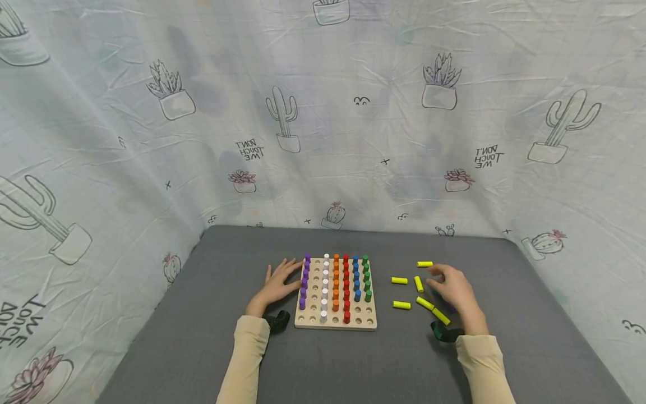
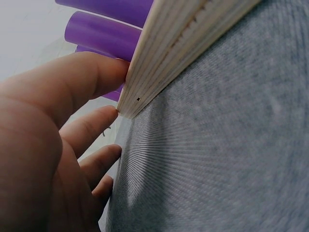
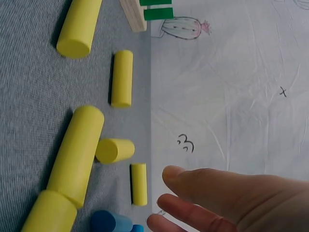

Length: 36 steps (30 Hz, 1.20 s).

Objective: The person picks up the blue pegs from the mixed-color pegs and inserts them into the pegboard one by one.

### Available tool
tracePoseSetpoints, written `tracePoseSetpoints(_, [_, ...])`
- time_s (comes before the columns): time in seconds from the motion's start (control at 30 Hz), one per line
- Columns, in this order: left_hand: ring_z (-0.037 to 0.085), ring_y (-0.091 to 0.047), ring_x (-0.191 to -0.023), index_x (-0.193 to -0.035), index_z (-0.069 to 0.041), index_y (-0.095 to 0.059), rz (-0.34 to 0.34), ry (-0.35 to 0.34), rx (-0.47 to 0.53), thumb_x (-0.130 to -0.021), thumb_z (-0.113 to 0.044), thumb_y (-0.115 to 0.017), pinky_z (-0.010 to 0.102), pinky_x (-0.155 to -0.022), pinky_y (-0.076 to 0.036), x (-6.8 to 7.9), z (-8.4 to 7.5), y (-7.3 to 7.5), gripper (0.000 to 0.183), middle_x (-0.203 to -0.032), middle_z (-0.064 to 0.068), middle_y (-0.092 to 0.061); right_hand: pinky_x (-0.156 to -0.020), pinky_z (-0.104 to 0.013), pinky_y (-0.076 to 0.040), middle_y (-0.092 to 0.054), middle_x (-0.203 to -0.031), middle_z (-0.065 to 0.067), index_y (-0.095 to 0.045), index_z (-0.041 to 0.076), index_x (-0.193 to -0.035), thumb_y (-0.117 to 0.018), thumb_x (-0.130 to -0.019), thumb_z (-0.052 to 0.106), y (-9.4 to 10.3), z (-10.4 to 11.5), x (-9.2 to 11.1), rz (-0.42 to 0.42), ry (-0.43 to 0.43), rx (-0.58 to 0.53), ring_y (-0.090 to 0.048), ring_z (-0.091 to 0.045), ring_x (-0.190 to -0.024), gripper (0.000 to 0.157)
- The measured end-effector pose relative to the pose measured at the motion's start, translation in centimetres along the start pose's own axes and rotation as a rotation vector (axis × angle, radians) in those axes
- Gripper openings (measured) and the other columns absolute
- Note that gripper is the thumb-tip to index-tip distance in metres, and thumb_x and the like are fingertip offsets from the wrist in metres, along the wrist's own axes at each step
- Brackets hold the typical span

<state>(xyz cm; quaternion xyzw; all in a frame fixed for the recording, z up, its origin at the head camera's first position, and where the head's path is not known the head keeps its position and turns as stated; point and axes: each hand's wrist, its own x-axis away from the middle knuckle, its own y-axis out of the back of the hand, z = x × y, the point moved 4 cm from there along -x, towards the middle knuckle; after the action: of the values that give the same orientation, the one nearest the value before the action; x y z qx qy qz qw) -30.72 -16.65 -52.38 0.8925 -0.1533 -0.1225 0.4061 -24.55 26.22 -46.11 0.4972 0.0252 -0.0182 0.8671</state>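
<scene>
A wooden pegboard (image 1: 315,325) holds columns of purple, white, orange, red, blue and green pegs. Bare holes show between the purple pegs (image 1: 304,283) and white pegs (image 1: 325,281), and along the near rows. My left hand (image 1: 276,287) is at the board's left side, its thumb touching the edge in the left wrist view, other fingers spread. Several yellow pegs (image 1: 399,280) lie loose right of the board. Above the table beside them hovers my right hand (image 1: 454,289), thumb and fingers apart and holding nothing. Blue pegs (image 3: 111,221) lie near it, mostly hidden in the head view.
A grey cloth covers the table (image 1: 404,359). Behind it and at both sides hangs a pale curtain (image 1: 333,123) printed with cacti. Dark straps with cameras are on both wrists.
</scene>
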Motion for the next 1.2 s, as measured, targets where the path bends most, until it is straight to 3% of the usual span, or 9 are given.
tracePoseSetpoints(0.73, [0.037,-0.014,-0.141,-0.141,-0.016,-0.042,-0.003,-0.007,0.003,-0.088,-0.039,-0.061,0.061,-0.108,0.01,0.0,0.0,0.1,0.06,-0.149,0.015,-0.03,-0.071,-0.049,-0.05,-0.06,-0.104,-0.027,-0.059,-0.007,-0.115,-0.065,-0.085,0.012,0.1,-1.2,0.1,0.074,-0.048,0.024,-0.058,-0.04,-0.091,0.036])
tracePoseSetpoints(1.2, [0.034,-0.012,-0.142,-0.142,-0.017,-0.04,0.006,0.007,-0.01,-0.088,-0.037,-0.06,0.058,-0.11,0.012,0.0,0.0,0.1,0.061,-0.151,0.013,-0.028,-0.075,-0.05,-0.048,-0.056,-0.097,-0.027,-0.06,-0.012,-0.109,-0.068,-0.081,0.006,-0.9,-1.2,-0.3,0.051,-0.064,0.062,-0.056,-0.04,-0.088,0.034])
